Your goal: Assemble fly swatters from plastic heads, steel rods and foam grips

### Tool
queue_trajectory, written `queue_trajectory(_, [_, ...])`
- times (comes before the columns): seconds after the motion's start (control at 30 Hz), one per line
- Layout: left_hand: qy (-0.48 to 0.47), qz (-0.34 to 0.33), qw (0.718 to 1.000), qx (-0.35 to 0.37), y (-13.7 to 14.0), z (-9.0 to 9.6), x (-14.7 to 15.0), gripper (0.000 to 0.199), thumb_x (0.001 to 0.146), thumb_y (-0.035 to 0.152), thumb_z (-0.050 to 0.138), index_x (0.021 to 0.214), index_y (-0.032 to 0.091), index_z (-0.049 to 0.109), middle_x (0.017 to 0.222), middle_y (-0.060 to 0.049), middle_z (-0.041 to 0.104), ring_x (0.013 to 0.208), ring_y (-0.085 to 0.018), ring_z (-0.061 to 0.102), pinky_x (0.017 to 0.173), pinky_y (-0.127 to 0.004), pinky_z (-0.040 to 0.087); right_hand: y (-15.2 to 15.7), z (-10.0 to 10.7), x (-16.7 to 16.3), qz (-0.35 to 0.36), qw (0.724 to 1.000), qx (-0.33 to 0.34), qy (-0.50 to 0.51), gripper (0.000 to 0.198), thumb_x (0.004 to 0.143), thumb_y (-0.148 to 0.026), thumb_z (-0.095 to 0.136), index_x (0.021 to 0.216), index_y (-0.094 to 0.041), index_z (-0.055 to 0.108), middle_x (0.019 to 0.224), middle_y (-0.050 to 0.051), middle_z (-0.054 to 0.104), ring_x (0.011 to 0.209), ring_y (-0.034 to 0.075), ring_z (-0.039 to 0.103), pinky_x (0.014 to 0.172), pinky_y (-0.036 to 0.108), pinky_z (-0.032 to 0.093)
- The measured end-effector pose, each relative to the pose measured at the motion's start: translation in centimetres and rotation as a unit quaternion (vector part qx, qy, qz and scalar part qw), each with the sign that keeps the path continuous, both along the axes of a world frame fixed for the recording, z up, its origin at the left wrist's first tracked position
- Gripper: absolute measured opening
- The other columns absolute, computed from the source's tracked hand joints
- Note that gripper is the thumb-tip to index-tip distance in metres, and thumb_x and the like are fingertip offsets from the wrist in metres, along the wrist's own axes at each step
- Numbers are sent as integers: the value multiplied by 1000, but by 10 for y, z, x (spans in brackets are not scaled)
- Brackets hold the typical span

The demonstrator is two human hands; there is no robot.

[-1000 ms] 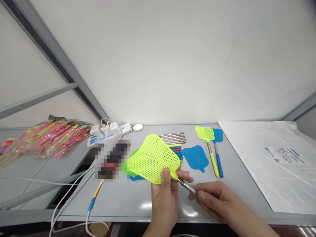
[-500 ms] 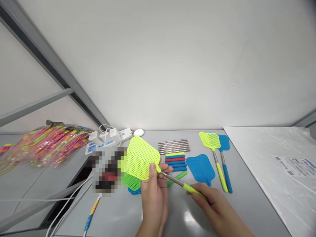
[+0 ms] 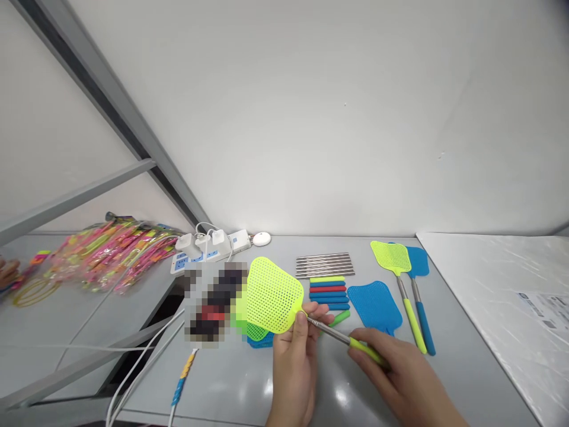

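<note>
My left hand (image 3: 296,362) pinches the neck of a yellow-green fly swatter (image 3: 273,293), thumb on top, its perforated head tilted up to the left. My right hand (image 3: 395,367) is closed around the swatter's yellow-green grip, with the metal rod running between both hands. Behind them lie a row of metal rods (image 3: 324,265) and several coloured handle grips (image 3: 328,295), partly hidden by my left fingers. A loose blue swatter head (image 3: 376,305) rests to the right. Under the held head, green and blue swatter heads (image 3: 262,340) are partly covered.
Two whole swatters, one yellow-green (image 3: 411,317) and one blue (image 3: 422,314), lie at the right beside white plastic sheeting (image 3: 484,284). A power strip (image 3: 213,254) with cables stands at the back left. Bagged pink items (image 3: 120,255) and another person's hand (image 3: 8,273) are farther left.
The view has turned slightly left, so everything sits farther right. Another person's hand now shows at the left edge. Both my hands keep their hold on the swatter.
</note>
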State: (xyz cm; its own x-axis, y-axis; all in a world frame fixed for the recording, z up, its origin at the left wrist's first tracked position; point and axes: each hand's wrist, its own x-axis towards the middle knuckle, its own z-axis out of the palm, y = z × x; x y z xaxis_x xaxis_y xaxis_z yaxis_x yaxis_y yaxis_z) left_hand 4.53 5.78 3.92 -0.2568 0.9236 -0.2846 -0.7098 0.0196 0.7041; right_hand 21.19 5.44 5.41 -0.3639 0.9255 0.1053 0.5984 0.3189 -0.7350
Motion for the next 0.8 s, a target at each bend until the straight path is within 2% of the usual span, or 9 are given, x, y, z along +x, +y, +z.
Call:
queue_trajectory(0.07, [22, -1, 1000, 3, -3, -5, -3, 30, 82, 42, 70, 93, 15, 74, 98, -10, 73, 87, -21, 70, 89, -36, 53, -1, -2, -4, 8, 988, 126, -84, 24, 98, -36, 43, 100, -24, 63, 75, 1, 66, 62, 16, 62, 54, 26, 40])
queue_trajectory(0.13, [45, -4, 999, 10, -5, -10, -5, 29, 84, 42, 68, 93, 15, 73, 101, -10, 73, 89, -21, 70, 90, -36, 52, 0, -4, -8, 9, 965, 218, -143, 23, 99, -34, 41, 101, -23, 62, 71, 0, 65, 57, 17, 62, 51, 27, 38])
queue_trajectory(0.23, [57, -11, 998, 24, -8, -16, -6, 27, 83, 42, 69, 89, 16, 73, 100, -10, 73, 89, -21, 69, 91, -38, 52, 4, -5, -14, 10, 947, 265, -181, 26, 100, -32, 37, 100, -22, 61, 70, 0, 64, 54, 18, 61, 48, 28, 36])
queue_trajectory(0.3, [58, 6, 998, 33, -8, -18, -6, 25, 80, 41, 72, 83, 16, 73, 95, -8, 72, 87, -20, 68, 89, -36, 52, 4, -5, -16, 15, 952, 244, -183, 27, 101, -32, 34, 97, -22, 59, 72, 1, 64, 55, 18, 61, 47, 27, 36])
queue_trajectory(0.4, [69, 49, 996, 39, -8, -15, -7, 24, 79, 41, 73, 77, 17, 72, 88, -5, 71, 84, -19, 67, 86, -33, 53, 2, -5, -17, 34, 971, 168, -166, 27, 101, -30, 33, 90, -23, 57, 72, 0, 65, 59, 17, 63, 49, 26, 37])
queue_trajectory(0.57, [79, 88, 991, 63, -11, 1, -23, 26, 82, 42, 70, 78, 17, 71, 83, -5, 70, 83, -17, 66, 86, -33, 53, -2, -4, -5, 64, 988, 60, -127, 28, 101, -30, 33, 82, -23, 52, 69, -1, 64, 61, 14, 62, 53, 24, 38])
queue_trajectory(0.7, [83, 131, 984, 87, -13, 15, -42, 25, 80, 41, 72, 77, 17, 70, 80, -3, 67, 80, -16, 65, 83, -33, 56, -4, -1, 15, 89, 988, 40, -122, 26, 102, -30, 33, 86, -24, 53, 72, -1, 64, 63, 13, 61, 55, 23, 39])
queue_trajectory(0.8, [77, 157, 979, 100, -12, 21, -45, 26, 79, 42, 73, 77, 17, 68, 79, -2, 66, 75, -15, 64, 81, -33, 57, -4, 2, 24, 88, 985, 58, -140, 24, 101, -30, 35, 88, -24, 55, 73, -2, 63, 64, 13, 61, 56, 24, 39])
